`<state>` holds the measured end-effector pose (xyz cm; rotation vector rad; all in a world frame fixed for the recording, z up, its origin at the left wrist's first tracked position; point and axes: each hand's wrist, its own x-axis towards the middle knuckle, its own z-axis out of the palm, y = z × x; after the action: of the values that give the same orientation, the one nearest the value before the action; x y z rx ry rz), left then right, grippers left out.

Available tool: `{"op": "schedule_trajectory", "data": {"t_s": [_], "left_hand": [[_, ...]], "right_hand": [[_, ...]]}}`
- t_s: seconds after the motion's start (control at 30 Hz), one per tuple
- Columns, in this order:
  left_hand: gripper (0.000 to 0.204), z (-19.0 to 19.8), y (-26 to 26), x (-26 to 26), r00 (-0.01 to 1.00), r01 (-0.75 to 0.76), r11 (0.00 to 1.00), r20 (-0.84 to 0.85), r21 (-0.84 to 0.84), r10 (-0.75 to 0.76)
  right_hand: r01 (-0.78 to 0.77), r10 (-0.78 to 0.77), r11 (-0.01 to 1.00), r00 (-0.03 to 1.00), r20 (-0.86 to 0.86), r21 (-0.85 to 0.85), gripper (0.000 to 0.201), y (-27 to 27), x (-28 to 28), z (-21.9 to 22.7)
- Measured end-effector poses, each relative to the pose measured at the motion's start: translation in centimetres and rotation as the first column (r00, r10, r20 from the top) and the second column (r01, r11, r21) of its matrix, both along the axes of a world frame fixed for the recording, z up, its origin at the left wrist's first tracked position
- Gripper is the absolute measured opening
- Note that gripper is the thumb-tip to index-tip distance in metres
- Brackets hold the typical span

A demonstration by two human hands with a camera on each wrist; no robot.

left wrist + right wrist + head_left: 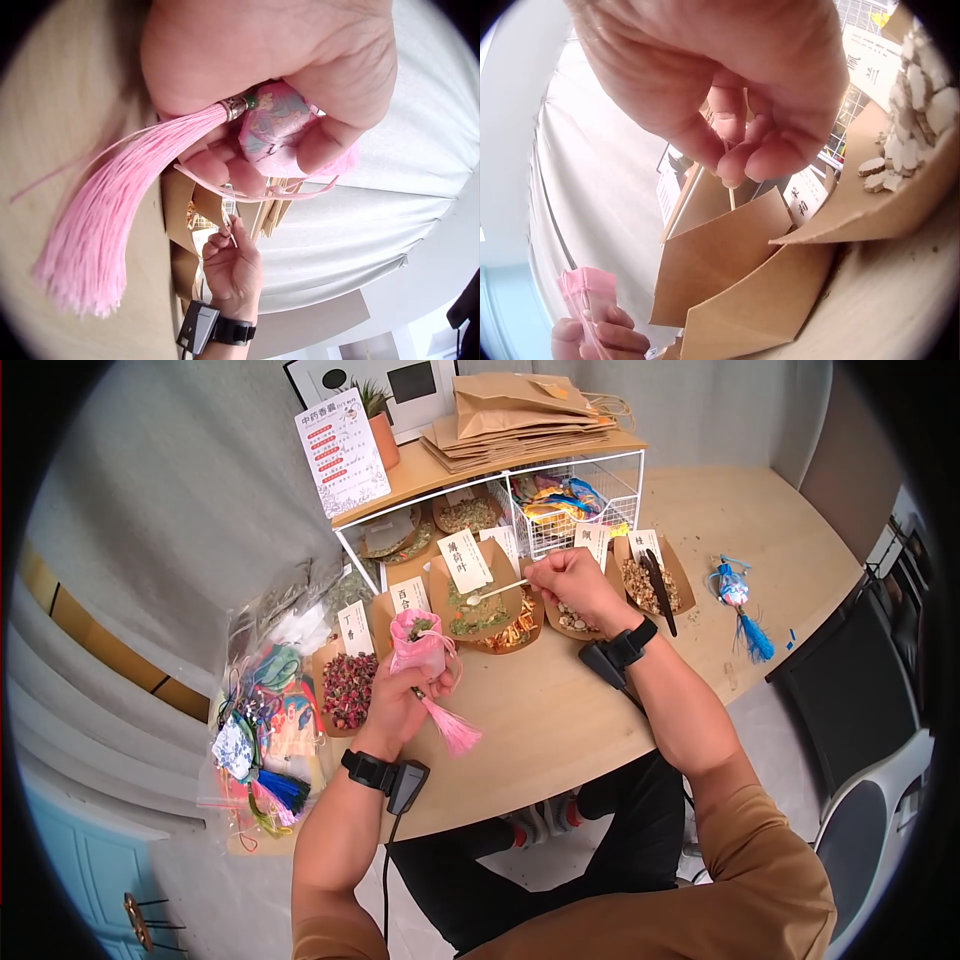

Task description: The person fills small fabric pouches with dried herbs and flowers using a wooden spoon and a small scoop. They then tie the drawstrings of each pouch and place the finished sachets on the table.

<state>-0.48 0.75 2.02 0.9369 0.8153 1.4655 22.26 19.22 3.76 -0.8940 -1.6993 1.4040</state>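
My left hand [400, 705] holds a small pink pouch [418, 650] upright, its mouth open with green leaf bits at the top. A pink tassel [112, 210] hangs below the fingers. The right hand [575, 582] pinches the handle of a thin light spoon [500, 591], whose bowl is over the green dried leaves [478, 615] in a brown paper tray. In the right wrist view the fingertips [739, 161] close on the handle, and the tray wall [720, 255] hides the spoon's bowl.
Paper trays of rosebuds [349, 690], orange shreds [516, 630] and pale chips [645, 582] stand around. A dark stick [660, 592] lies across one tray. Plastic bags [285, 730] are at left, a blue tasselled pouch [733, 588] at right, a shelf [500, 468] behind.
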Motion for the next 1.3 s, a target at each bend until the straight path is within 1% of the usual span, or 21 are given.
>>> {"op": "schedule_trajectory", "data": {"t_s": [0.07,0.17,0.27,0.37,0.47,0.57,0.67,0.77,0.87,1.1,1.27,1.3], "left_hand": [[0.033,0.4,-0.2,0.3,1.000,-0.025,1.000,0.014,-0.010,0.025],[0.033,0.2,-0.2,0.0,1.000,-0.001,1.000,0.025,0.006,0.001],[0.033,0.2,0.0,0.1,1.000,0.013,1.000,0.014,0.020,-0.013],[0.037,-0.6,0.0,-0.8,0.998,0.063,0.998,0.009,-0.002,-0.063],[0.036,-0.4,0.0,-0.7,0.998,0.066,0.998,0.023,-0.007,-0.065],[0.036,-0.3,-0.1,-0.4,1.000,0.028,0.999,0.015,-0.017,-0.028],[0.036,-0.1,-0.2,-0.3,1.000,0.012,1.000,0.004,-0.027,-0.012],[0.037,-0.3,0.1,-0.7,0.996,0.091,0.996,0.015,0.021,-0.092],[0.037,-0.2,-0.1,-0.3,0.999,0.047,0.999,0.020,-0.002,-0.047],[0.035,-0.2,-0.1,-0.3,1.000,0.023,1.000,-0.004,-0.014,-0.023],[0.034,-0.3,0.1,-0.4,0.998,0.059,0.998,0.023,0.019,-0.059],[0.035,-0.1,0.0,-0.3,0.999,0.045,0.999,0.014,0.013,-0.045]], "right_hand": [[-0.029,0.030,0.999,0.999,0.026,-0.016,0.014,0.2,0.0,-0.2],[-0.055,0.056,0.998,0.997,0.053,-0.014,0.014,-0.1,0.0,0.0],[-0.082,0.082,0.997,0.997,-0.003,-0.007,0.020,0.0,-0.2,-0.5],[-0.099,0.099,0.995,0.995,0.002,0.017,0.020,0.1,-0.3,-0.9],[-0.120,0.120,0.993,0.993,-0.010,-0.006,0.018,0.2,-0.5,-1.0],[-0.096,0.095,0.995,0.995,-0.016,-0.001,0.016,0.2,-0.6,-1.1],[-0.122,0.121,0.992,0.991,-0.053,-0.009,0.016,0.5,-0.6,-1.4],[-0.075,0.075,0.997,0.997,-0.012,-0.008,0.017,0.2,-0.6,-0.9],[-0.029,0.029,0.999,0.999,0.029,0.026,0.017,0.3,-0.5,-0.8],[-0.030,0.031,0.999,1.000,-0.005,0.033,0.017,0.4,-0.6,-1.2],[-0.077,0.076,0.997,0.996,0.035,0.019,0.018,0.4,-0.5,-1.1],[-0.082,0.081,0.997,0.996,0.039,0.012,0.018,0.4,-0.5,-1.1]]}}
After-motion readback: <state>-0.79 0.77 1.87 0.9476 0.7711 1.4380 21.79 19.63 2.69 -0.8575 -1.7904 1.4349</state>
